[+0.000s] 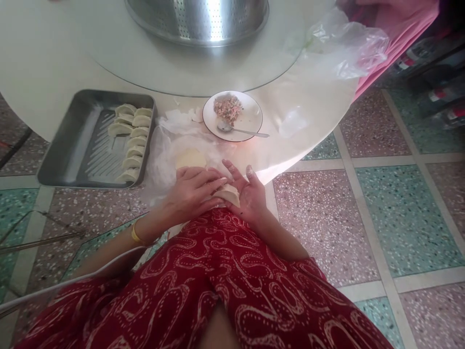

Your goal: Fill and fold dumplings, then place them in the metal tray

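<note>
Both hands meet just over the lap, at the worktop (43,58) edge. Left hand (192,191) lies curled over a folded dumpling (229,195), fingers pressing its seam; right hand (250,194) is cupped open beneath, palm up, carrying it. Dumpling: judged light, soft, easily torn; best held at the pinched rim, not the filled belly. Just beyond left hand: 1 round wrapper (191,158) on a clear plastic sheet (163,145). Further out, ahead of right hand: 1 plate (254,116) w/ minced filling (227,107) and 1 spoon (240,130). Out to the left: 1 metal tray (69,145) w/ finished dumplings (132,140), approx. 9, in two rows. Farthest ahead: 1 perforated steel basin (198,19); 1 crumpled plastic bag (341,48) off to the right.
</note>
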Tool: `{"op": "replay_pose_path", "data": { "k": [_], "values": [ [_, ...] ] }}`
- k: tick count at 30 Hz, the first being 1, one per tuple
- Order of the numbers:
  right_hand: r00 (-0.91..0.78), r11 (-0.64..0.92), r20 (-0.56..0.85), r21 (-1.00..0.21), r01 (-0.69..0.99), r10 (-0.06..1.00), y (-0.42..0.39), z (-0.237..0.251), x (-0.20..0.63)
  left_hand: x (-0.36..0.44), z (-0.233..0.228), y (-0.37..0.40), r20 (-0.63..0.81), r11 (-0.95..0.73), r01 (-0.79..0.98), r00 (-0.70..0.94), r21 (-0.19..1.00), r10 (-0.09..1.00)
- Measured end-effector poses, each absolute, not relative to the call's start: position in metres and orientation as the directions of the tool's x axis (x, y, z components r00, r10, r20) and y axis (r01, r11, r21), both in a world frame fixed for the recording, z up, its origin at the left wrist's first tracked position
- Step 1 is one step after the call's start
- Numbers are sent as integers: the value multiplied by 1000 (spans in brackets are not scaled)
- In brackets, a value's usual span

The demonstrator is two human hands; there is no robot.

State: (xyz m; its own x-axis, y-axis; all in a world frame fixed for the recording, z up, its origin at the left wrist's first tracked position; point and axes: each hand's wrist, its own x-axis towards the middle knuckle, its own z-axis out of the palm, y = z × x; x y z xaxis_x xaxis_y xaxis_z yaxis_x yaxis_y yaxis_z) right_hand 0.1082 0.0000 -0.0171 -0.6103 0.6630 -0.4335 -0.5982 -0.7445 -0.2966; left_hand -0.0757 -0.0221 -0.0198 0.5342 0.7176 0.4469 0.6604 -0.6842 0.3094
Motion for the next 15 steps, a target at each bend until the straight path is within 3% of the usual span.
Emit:
{"op": "replay_pose_path", "data": {
  "k": [5,11,15],
  "values": [
    [-587,-737,-448,-363,-569,674,0,-15,108,-80,-26,-28,459,-648,711,495,274,738],
    [-601,-743,-440,-347,-572,667,-1,-15,107,-79,-18,-30,470,-631,738,481,239,740],
    [-578,-748,-479,-361,-557,661,-1,-14,102,-72,-15,-25,418,-718,649,597,252,685]
  ]
}}
